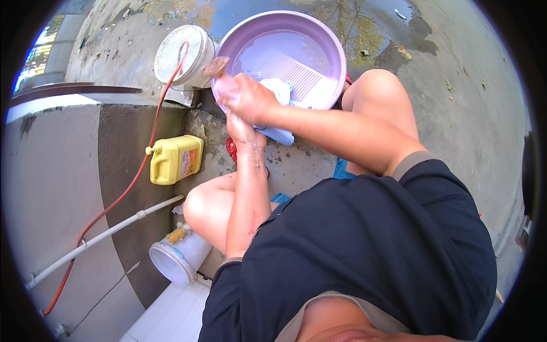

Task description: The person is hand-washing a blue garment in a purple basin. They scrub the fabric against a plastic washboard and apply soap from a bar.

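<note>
A round purple plastic basin (339, 68) holds water and a ridged washboard (301, 77). White and light-blue cloth (277, 89) lies at the washboard's lower left, and a light-blue piece of cloth (280, 136) hangs outside the near rim. My left hand (244, 128) is wet, at the basin's lower-left edge, partly covered by my other hand. My right hand (254, 99) is blurred, its fingers curled, pressed against the left one. Something pale, perhaps lather, shows between them; what they grip is hidden. A blurred brown shape (216, 67) at the left rim is unclear.
Left of the basin is a lidded white bucket (183, 55) with a red hose (159, 111) over it. A yellow jug (177, 160) with a handle stands by the wall. Nearer lie a white pipe (113, 229) and a tipped white bucket (173, 263). A puddle (363, 25) spreads beyond.
</note>
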Action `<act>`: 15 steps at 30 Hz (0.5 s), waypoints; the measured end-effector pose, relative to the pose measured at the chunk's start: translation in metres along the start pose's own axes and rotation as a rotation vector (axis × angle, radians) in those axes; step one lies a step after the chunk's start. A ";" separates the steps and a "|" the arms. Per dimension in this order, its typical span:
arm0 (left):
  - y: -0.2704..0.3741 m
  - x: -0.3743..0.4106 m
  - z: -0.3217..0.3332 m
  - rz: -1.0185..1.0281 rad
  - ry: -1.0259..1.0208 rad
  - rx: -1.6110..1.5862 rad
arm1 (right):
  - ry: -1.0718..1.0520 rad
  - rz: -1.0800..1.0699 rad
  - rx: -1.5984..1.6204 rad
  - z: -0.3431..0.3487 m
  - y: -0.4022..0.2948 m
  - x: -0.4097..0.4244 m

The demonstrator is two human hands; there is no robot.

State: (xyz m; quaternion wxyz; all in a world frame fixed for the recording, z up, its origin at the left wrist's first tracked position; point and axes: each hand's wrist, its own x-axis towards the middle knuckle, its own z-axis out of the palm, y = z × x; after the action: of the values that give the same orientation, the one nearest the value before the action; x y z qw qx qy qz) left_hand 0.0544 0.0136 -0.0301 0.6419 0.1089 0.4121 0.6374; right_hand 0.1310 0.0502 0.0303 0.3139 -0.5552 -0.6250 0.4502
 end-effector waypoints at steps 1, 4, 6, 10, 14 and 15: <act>-0.001 -0.002 0.004 0.055 -0.018 0.064 | -0.058 0.116 0.029 -0.005 0.005 0.011; -0.003 -0.002 0.004 0.150 -0.099 -0.044 | -0.185 -0.289 -0.072 -0.001 -0.012 -0.019; -0.012 0.016 -0.011 0.087 -0.232 -0.499 | 0.132 -0.620 -0.076 0.036 0.012 -0.047; -0.013 0.031 -0.039 0.019 -0.352 -1.052 | 0.077 -0.408 -0.002 0.026 0.008 -0.024; 0.010 -0.016 0.038 0.156 0.027 0.065 | 0.000 0.090 0.210 -0.002 0.034 0.035; 0.014 -0.013 0.034 0.188 0.034 0.060 | -0.020 0.102 0.299 0.000 0.044 0.041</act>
State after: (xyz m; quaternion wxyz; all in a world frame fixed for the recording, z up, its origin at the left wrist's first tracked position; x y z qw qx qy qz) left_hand 0.0690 0.0172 0.0057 0.5687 0.1555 0.4298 0.6839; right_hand 0.1416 0.0890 -0.0143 0.3637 -0.5288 -0.5249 0.5592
